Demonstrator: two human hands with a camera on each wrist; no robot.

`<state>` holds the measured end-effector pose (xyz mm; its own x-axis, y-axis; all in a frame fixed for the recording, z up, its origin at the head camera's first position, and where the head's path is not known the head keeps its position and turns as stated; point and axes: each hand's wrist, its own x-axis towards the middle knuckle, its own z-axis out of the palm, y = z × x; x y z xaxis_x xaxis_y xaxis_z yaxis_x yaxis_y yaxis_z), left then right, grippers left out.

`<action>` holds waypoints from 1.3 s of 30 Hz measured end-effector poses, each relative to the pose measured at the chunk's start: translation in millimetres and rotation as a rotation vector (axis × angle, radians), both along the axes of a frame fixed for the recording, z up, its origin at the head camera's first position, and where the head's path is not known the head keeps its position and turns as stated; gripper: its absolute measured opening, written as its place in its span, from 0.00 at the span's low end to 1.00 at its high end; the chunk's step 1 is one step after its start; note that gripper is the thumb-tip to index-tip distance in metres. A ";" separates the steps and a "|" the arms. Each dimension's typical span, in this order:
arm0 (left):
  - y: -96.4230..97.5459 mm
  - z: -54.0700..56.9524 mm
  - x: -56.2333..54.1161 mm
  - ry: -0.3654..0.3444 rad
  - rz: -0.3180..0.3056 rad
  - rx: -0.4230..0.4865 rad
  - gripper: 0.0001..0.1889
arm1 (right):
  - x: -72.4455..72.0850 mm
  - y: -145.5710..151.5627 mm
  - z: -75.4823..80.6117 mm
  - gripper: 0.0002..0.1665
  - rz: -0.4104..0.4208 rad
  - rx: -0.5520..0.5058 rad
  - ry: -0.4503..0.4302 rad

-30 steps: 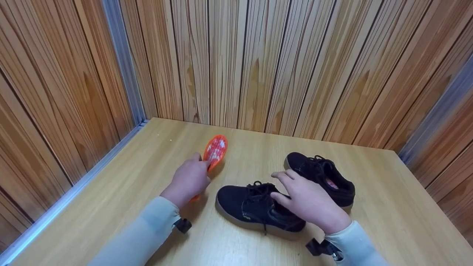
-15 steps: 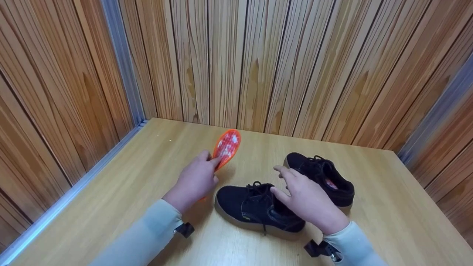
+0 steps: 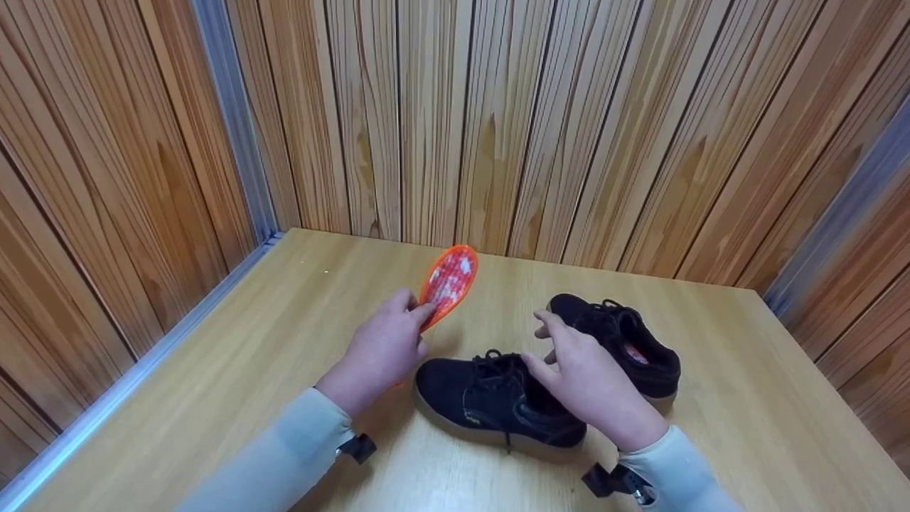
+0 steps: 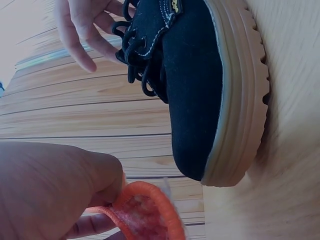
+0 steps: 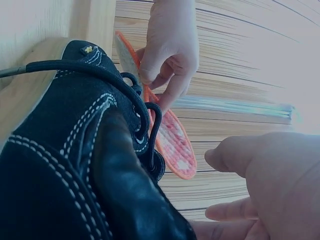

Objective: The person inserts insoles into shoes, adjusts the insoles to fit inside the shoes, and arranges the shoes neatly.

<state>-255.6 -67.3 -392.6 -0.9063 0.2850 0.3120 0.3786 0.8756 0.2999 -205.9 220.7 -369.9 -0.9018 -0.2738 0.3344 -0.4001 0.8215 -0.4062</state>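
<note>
My left hand [image 3: 384, 345] pinches an orange-edged insole [image 3: 451, 279] with a red and white top, held above the table. In the right wrist view the insole [image 5: 175, 142] is gripped near its middle, between thumb and fingers. The near black lace-up shoe [image 3: 455, 391] stands upright on its thick tan sole, toe to the left. My right hand [image 3: 593, 380] hovers over that shoe's opening, fingers loosely bent and holding nothing. Behind it stands the second black shoe [image 3: 657, 363], partly covered by the right hand, with a reddish insole [image 3: 636, 353] showing inside.
Both shoes rest on a light wooden table [image 3: 341, 277]. Wood-panelled walls [image 3: 498, 128] rise behind it and at both sides. A metal strip [image 3: 234, 114] runs up the back left corner.
My left hand has lifted the insole and carried it right and slightly away, closer to the near shoe. My right hand has shifted only slightly; both shoes stay in place.
</note>
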 end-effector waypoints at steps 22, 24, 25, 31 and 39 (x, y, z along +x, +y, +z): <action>10.8 5.5 17.5 0.158 -0.117 0.066 0.30 | 0.2 -4.7 0.6 0.38 0.005 -0.156 -0.102; 11.8 5.9 18.7 0.162 -0.125 0.068 0.30 | 0.4 -5.1 0.5 0.38 0.006 -0.172 -0.109; 12.3 6.2 19.1 0.161 -0.126 0.067 0.30 | 0.4 -5.3 0.6 0.38 0.007 -0.174 -0.108; 16.0 7.7 22.0 0.131 -0.125 0.070 0.31 | 1.7 -6.4 1.1 0.38 0.007 -0.184 -0.108; 21.5 7.4 26.7 0.244 -0.179 0.058 0.31 | 2.5 -9.6 -0.5 0.37 0.009 -0.215 -0.099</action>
